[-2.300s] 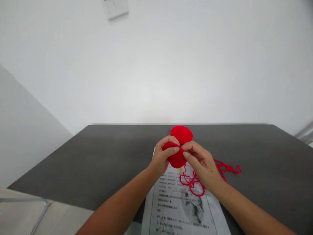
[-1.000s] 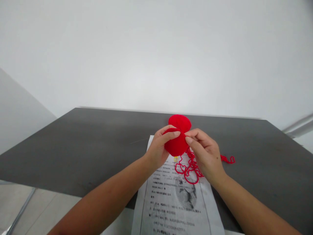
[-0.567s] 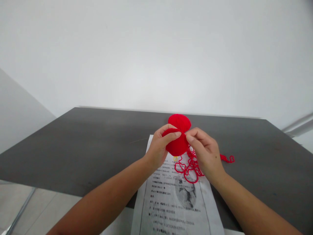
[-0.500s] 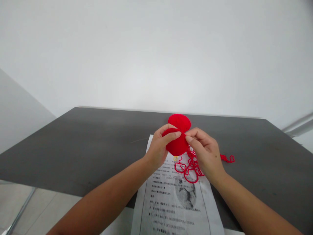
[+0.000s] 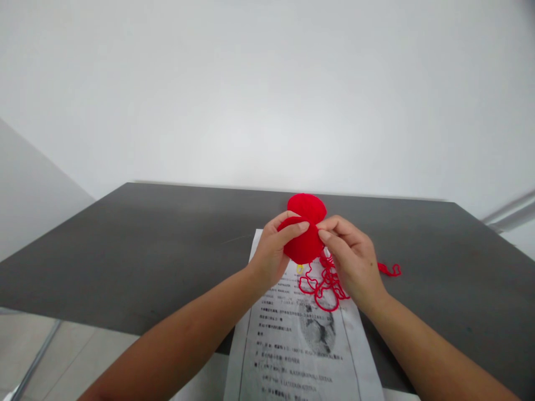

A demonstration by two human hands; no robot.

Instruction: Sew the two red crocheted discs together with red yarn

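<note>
My left hand (image 5: 278,245) grips a red, rounded crochet piece (image 5: 301,245), its thumb lying across the front and the fingers behind. At the right edge of that piece, my right hand (image 5: 351,250) has thumb and index finger pinched together on the rim. Whether a hook or a strand is also between those fingertips, I cannot tell. Just beyond the hands sits a red ball of yarn (image 5: 307,206). Loose red yarn (image 5: 326,289) lies in loops below the piece, partly covered by my right hand. A tiny yellow loop (image 5: 300,268) shows under the piece's lower edge.
A printed sheet (image 5: 271,334) with text and a grey picture lies under my hands and hangs past the front edge of the dark table (image 5: 146,250). More red yarn (image 5: 388,270) lies right of my right hand. A white wall (image 5: 251,100) rises behind the table.
My right fingertips have shifted very slightly at the piece's edge, and the piece has risen a little. Otherwise the hands and yarn look the same.
</note>
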